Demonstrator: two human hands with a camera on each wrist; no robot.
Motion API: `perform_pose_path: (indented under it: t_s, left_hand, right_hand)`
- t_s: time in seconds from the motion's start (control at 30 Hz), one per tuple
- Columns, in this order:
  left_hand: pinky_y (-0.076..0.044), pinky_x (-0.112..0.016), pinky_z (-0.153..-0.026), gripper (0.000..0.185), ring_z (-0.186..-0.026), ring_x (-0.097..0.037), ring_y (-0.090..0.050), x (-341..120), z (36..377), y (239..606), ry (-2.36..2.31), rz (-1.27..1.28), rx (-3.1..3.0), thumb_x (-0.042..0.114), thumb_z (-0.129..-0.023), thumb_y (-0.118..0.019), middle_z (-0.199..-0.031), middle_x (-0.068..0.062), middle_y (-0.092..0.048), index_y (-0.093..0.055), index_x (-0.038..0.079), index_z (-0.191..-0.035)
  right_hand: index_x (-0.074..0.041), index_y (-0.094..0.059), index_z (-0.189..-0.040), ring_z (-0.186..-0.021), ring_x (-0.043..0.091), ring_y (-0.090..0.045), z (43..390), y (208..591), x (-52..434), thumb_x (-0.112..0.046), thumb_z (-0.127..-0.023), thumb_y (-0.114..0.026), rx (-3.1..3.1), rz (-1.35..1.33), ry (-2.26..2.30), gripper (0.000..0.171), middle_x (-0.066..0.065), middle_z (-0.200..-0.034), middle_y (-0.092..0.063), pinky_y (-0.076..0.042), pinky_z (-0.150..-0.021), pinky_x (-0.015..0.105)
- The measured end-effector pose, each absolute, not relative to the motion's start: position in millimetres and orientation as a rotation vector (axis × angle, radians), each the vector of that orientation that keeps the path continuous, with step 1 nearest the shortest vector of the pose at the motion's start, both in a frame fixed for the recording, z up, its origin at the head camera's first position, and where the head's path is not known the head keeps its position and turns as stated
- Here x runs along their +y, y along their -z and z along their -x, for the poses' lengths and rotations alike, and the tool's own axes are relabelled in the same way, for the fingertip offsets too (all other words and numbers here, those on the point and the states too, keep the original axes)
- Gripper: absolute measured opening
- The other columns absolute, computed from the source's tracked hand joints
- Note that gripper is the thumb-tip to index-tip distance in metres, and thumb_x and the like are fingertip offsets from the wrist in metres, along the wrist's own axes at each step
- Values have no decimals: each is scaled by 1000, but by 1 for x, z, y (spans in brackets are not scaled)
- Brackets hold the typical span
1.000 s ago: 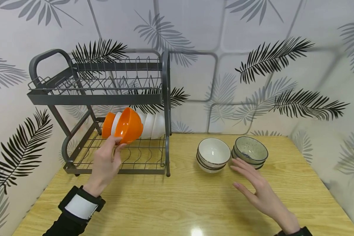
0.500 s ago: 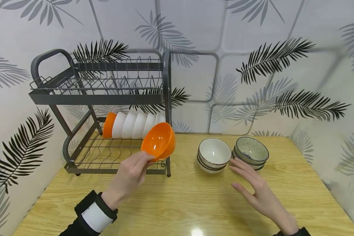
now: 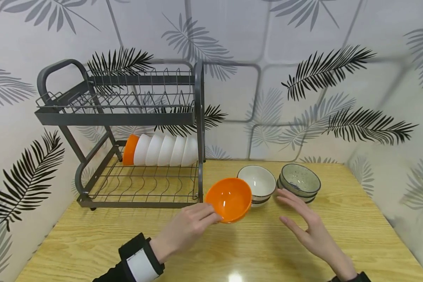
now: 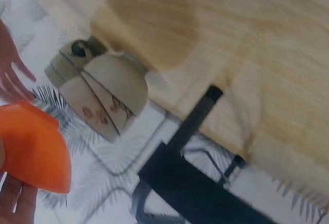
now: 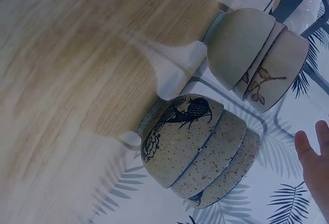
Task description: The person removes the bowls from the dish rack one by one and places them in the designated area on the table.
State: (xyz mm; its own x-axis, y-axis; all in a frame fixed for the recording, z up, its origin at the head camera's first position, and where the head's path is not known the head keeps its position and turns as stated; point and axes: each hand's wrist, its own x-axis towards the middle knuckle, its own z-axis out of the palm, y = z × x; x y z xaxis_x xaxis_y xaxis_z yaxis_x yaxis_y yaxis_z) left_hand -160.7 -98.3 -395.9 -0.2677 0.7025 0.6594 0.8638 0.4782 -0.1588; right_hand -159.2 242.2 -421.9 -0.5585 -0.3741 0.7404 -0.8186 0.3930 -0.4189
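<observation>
My left hand [image 3: 190,227] pinches an orange bowl [image 3: 230,199] by its near left rim, tilted with its inside toward the head camera. In the head view the bowl overlaps the lower left of a stack of white bowls [image 3: 256,180] with dark rims. In the left wrist view the orange bowl [image 4: 36,147] shows at the left edge, with fingers under it. My right hand [image 3: 311,235] holds nothing; its fingers are spread and extended in front of a stack of speckled grey-green bowls [image 3: 299,180]. Blue fish drawings show on those bowls [image 5: 200,147] in the right wrist view.
A dark two-tier dish rack [image 3: 114,117] stands at the left. On its lower tier, several white bowls [image 3: 165,150] lean in a row behind one orange bowl [image 3: 129,150] at the left end. Everything rests on a wooden table [image 3: 183,258] against a leaf-patterned wall [image 3: 232,39].
My left hand has carried the orange bowl out of the rack's lower tier, rightward and toward me, to beside the white stack. The right hand has hardly moved.
</observation>
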Motion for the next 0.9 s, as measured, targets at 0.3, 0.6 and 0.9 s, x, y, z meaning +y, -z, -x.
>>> perform_pose_path:
  t_s: [0.3,0.6,0.9]
  left_hand:
    - [-55,-17,-94,22,-98,-6,-69,-72,153,417,231,1503,-2057,7,-89,-71,-102,7,-72,-71,20,-106]
    - [-54,-16,-94,16,-98,-4,-66,-49,156,430,134,1614,-2090,16,-96,-63,-99,12,-70,-70,25,-107]
    - [-55,-18,-93,13,-108,-6,-65,-33,163,442,5,1649,-2170,23,-100,-57,-99,13,-67,-67,28,-105]
  right_hand:
    - [-3,-60,-135,-146,8,-41,154,420,245,18,-80,-70,-2244,-901,-1115,59,14,-151,-52,-30,-119,13]
    - [-3,-60,-134,-146,8,-42,154,422,246,17,-80,-70,-2235,-910,-1110,59,11,-151,-52,-31,-118,12]
    - [-4,-61,-135,-145,7,-42,154,423,247,17,-81,-70,-2259,-891,-1114,58,14,-150,-53,-30,-118,12]
